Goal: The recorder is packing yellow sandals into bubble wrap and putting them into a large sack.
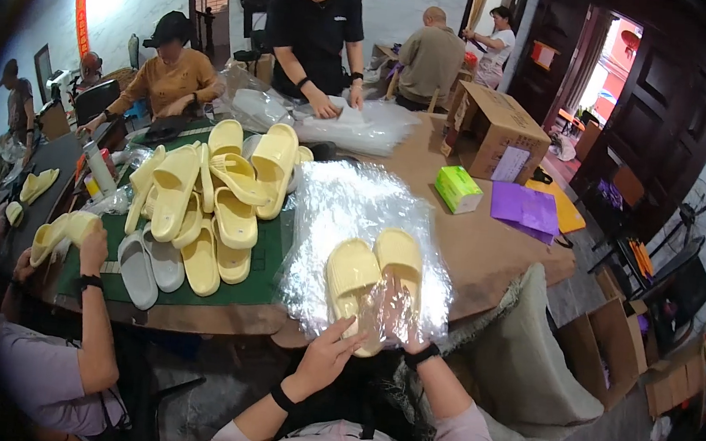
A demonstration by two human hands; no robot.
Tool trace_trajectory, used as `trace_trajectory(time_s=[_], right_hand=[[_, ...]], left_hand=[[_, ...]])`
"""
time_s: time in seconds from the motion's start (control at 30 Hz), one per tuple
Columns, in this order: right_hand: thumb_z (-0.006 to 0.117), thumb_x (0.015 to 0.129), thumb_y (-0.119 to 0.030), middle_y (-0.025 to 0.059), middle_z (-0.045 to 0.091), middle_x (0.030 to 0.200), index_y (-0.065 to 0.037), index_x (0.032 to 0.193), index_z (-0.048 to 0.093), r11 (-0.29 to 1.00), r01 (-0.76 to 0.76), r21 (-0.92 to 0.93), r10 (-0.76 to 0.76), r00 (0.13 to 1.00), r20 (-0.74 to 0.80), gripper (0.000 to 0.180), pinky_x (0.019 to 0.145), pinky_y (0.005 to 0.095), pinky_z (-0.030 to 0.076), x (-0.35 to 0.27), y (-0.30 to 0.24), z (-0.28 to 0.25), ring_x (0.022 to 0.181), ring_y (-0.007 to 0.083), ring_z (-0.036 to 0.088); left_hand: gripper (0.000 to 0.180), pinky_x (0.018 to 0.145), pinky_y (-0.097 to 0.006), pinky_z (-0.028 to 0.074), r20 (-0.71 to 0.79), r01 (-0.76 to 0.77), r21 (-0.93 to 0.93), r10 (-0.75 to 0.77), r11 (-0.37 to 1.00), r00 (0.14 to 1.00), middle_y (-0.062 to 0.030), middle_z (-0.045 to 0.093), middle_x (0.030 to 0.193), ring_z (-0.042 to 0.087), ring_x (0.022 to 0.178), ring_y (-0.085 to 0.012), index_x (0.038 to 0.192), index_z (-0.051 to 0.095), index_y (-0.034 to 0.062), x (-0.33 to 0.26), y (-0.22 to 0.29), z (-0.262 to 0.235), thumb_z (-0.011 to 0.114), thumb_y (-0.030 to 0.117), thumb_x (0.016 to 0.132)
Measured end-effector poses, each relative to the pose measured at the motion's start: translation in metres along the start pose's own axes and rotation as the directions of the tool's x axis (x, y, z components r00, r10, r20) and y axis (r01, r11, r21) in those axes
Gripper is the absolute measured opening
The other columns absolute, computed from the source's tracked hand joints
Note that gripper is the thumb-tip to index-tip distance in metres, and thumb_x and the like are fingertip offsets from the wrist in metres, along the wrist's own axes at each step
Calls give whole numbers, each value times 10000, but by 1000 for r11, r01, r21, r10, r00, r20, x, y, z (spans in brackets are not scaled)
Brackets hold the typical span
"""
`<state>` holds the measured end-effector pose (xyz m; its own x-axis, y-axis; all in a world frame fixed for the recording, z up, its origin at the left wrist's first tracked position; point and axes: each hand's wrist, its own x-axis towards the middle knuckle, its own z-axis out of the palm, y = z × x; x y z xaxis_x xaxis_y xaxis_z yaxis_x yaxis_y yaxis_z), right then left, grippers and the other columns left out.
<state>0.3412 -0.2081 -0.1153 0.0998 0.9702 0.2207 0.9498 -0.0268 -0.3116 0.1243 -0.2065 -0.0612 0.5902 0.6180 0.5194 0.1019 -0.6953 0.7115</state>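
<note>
The pair of pale yellow moulded foam slippers (375,275) lay side by side on the crinkled clear plastic bag (345,211) at the near edge of your brown counter (487,242); they looked light, springy and easy to pinch at the heel, the film slippery and thin. Your left hand (325,355) rested spread open at the left slipper's heel. Your right hand (399,317) lay under the film, fingers loosely spread on the heels.

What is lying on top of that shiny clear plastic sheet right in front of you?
A pair of pale yellow slippers lies side by side on the plastic sheet. The right hand covers their near ends with a plastic bag; the left hand touches the left slipper's heel.
</note>
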Motion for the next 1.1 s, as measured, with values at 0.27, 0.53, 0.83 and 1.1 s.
trace_trajectory(time_s=[0.27,0.53,0.83,1.1], right_hand=[[677,664,-665,231,148,1527,-293,1474,283,987,127,-95,-101,966,237,974,1067,669,116,-66,-19,-38,1391,495,102],[648,772,-548,218,280,1480,-130,1465,300,999,29,12,-29,999,-18,881,1035,708,124,-46,-6,6,1403,387,189],[796,645,-241,306,148,1491,-92,1387,412,930,-4,366,41,995,-94,849,1132,472,230,-16,-11,-11,1385,469,155],[645,759,-34,304,243,1452,-97,1383,429,936,-128,328,151,988,-45,663,1079,417,335,-29,11,-10,1310,456,319]], left_hand=[[295,994,-396,426,42,43,71,-46,997,998,-196,542,1281,517,1190,-360,1151,664,120,-19,-19,3,643,89,858],[316,1030,-408,396,169,11,-9,-9,1000,986,-150,539,1300,488,1223,-350,1171,656,127,-15,-18,1,640,81,858],[301,1034,-400,396,119,1,13,-2,1000,993,-167,488,1347,472,1239,-332,1197,634,115,-25,-32,-12,595,111,899],[384,1052,-447,354,57,37,182,-48,983,997,-211,326,1447,365,1304,-388,1274,583,178,-37,-37,-4,612,142,892]])
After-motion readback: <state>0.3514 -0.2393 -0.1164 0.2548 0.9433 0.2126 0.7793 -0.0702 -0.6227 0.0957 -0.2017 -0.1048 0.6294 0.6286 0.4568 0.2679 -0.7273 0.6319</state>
